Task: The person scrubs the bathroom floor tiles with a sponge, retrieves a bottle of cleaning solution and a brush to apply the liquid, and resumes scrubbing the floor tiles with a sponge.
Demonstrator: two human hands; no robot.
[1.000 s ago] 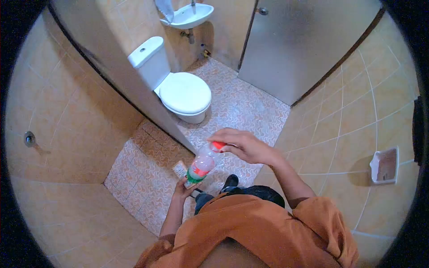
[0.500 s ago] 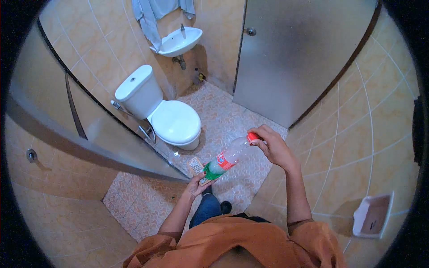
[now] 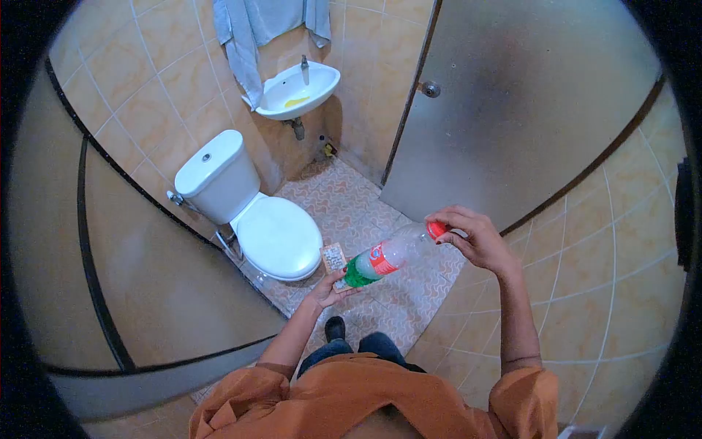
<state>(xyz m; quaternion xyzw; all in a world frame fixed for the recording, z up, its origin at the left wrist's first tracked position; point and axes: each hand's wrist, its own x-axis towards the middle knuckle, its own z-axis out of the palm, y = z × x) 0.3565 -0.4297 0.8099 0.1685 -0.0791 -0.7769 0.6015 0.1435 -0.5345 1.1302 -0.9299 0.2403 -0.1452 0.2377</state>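
A clear plastic bottle with a red label and green liquid low inside is held slantwise in front of me. My left hand is closed around its lower end. Beside the bottle, in the same hand, is a flat tan rectangular piece with white tufts, looking like a scrub brush; my fingers and the bottle cover part of it. At the upper right end, my right hand pinches the red cap between thumb and fingers. The cap is at the bottle's mouth; whether it is screwed tight cannot be seen.
A white toilet with its lid down stands ahead to the left. Beyond it are a wall sink with something yellow in it and a hanging grey-blue towel. A closed door is at the right; a partition borders the left.
My view has turned and I have moved closer to the toilet. The partition fills more of the left side. Both hands keep their hold on the bottle and its cap.
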